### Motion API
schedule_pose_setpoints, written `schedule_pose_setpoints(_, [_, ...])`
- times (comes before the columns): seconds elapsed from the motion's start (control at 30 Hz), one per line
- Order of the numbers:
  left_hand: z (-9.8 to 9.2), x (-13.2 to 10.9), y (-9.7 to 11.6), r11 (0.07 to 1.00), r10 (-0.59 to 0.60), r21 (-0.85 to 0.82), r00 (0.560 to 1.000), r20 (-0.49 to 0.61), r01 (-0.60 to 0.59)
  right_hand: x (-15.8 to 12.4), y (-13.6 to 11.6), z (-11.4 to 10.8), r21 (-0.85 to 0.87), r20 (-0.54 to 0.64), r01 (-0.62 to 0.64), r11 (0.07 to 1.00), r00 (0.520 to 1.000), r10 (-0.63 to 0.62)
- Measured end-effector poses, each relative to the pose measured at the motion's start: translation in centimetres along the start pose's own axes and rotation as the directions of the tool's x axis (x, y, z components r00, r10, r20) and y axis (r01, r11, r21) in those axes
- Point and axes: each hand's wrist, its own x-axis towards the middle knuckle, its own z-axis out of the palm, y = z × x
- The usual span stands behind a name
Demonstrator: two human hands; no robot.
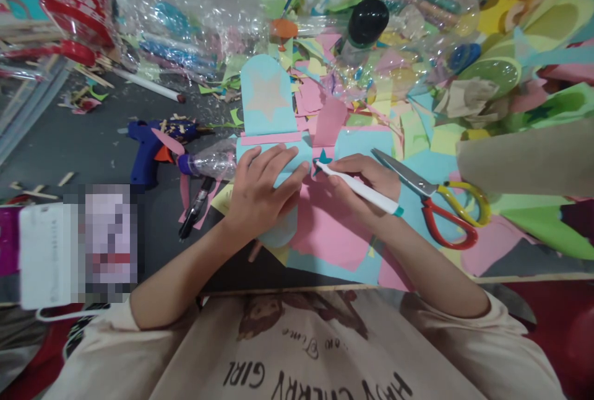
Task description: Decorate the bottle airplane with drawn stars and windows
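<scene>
My left hand [260,190] is curved over a model plane made from a plastic bottle [216,164] wrapped in light-blue paper, its fingers holding the body down. A pink propeller [169,141] sits on the purple cap at the left end. One blue wing [266,94] with a beige star points away from me. My right hand [369,187] pinches a white marker pen [364,190] with a teal end. Its tip touches or nearly touches a teal star [324,157] on the pink tail part [330,122].
Open scissors [436,191] with red and yellow handles lie right of my right hand. A blue glue gun [147,146] and a black marker [195,211] are at the left. Paper scraps [310,94] and clear plastic bottles [232,4] crowd the back. Pink paper [329,233] lies in front.
</scene>
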Motion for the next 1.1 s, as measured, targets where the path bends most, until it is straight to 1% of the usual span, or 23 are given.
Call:
schedule_pose_setpoints(0.23, [-0.01,0.19,0.09,1.0,0.02,0.015,0.999,-0.029,-0.019,-0.16,0.15,0.03,-0.046,0.009,-0.004,0.999,1.0,0.004])
schedule_pose_setpoints(0.4, [0.01,0.32,0.1,0.999,0.039,0.037,0.998,-0.057,-0.037,-0.37,0.36,-0.03,-0.022,0.021,-0.013,1.0,1.0,0.013])
schedule_pose_setpoints(0.57, [0.07,0.18,0.0,1.0,0.026,0.018,0.999,-0.04,-0.026,-0.3,0.26,-0.11,-0.023,0.027,-0.009,1.0,1.0,0.01])
schedule_pose_setpoints(0.8, [0.11,0.22,0.05,0.999,0.028,0.039,0.998,-0.051,-0.026,-0.28,0.23,-0.1,-0.042,0.02,-0.001,0.999,1.0,0.002])
schedule_pose_setpoints(0.93, [0.02,0.26,0.09,0.998,0.021,0.055,0.999,-0.032,-0.02,-0.43,0.32,-0.12,-0.037,0.029,-0.018,0.999,0.999,0.019])
schedule_pose_setpoints(1.03, [-0.02,0.2,0.07,0.999,0.014,0.036,0.999,-0.03,-0.013,-0.51,0.34,-0.16,-0.061,0.046,-0.02,0.998,0.999,0.023])
schedule_pose_setpoints(1.1, [-0.04,0.12,0.04,1.0,0.001,0.009,1.0,-0.01,-0.001,-0.52,0.36,-0.19,-0.061,0.031,-0.026,0.998,0.999,0.028])
